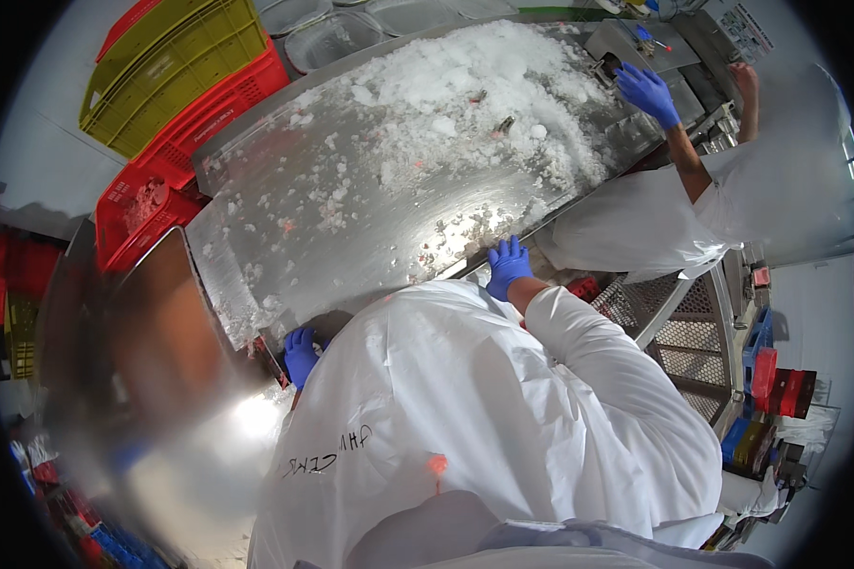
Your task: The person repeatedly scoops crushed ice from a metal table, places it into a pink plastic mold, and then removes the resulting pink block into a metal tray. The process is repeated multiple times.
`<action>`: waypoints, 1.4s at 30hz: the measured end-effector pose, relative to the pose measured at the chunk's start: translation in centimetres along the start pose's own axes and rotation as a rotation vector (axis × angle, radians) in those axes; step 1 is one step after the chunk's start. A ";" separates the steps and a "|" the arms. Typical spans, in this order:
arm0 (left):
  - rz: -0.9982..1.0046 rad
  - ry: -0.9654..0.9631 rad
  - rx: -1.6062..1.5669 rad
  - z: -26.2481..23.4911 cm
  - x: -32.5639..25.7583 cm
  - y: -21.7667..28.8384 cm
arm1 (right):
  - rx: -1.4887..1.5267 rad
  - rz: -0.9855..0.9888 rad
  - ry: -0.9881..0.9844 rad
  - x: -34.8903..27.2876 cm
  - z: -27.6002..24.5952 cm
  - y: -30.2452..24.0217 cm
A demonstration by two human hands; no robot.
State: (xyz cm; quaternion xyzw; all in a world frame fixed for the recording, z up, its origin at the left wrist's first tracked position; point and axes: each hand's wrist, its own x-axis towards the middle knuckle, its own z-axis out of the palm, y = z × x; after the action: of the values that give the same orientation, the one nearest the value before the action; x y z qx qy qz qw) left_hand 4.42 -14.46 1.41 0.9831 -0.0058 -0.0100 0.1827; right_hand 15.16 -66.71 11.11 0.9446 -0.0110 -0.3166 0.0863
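Note:
My right hand (510,266), in a blue glove, rests at the near edge of a steel table (351,261). Its fingers are spread and nothing is in them. At the table's near left corner, my left hand (301,356) wears the same kind of glove and touches the edge with its fingers laid out, holding nothing. White crushed ice (503,81) is heaped over the far part of the tabletop, with small pinkish scraps in it. Loose bits of ice are scattered toward me. My white apron (427,370) bulges between my arms and hides part of the near edge.
A co-worker's gloved hand (647,95) reaches over a metal unit at the far right. Yellow crates (176,81) and a red crate (138,213) stand at the far left. Another smooth steel surface (176,332) lies left. A perforated metal panel (688,332) is at right.

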 end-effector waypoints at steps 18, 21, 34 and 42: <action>0.113 -0.007 0.035 2.1 0.9 -2.5 | 0.047 -0.008 -0.018 -0.4 -1.2 0.1; 0.070 -0.033 0.032 2.1 1.6 -2.1 | 0.117 -0.012 0.046 0.3 -0.2 0.5; -0.023 -0.157 0.096 0.9 2.5 -0.3 | 0.168 0.014 0.050 -0.7 0.8 -0.6; -0.037 -0.184 0.112 0.7 2.6 -0.2 | 0.162 0.020 0.096 -0.9 1.2 -0.4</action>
State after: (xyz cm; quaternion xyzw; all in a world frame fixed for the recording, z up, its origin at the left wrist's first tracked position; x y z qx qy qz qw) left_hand 7.01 -14.62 0.62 0.9867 -0.0051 -0.1030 0.1260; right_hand 13.76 -66.42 10.64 0.9623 -0.0420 -0.2683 0.0133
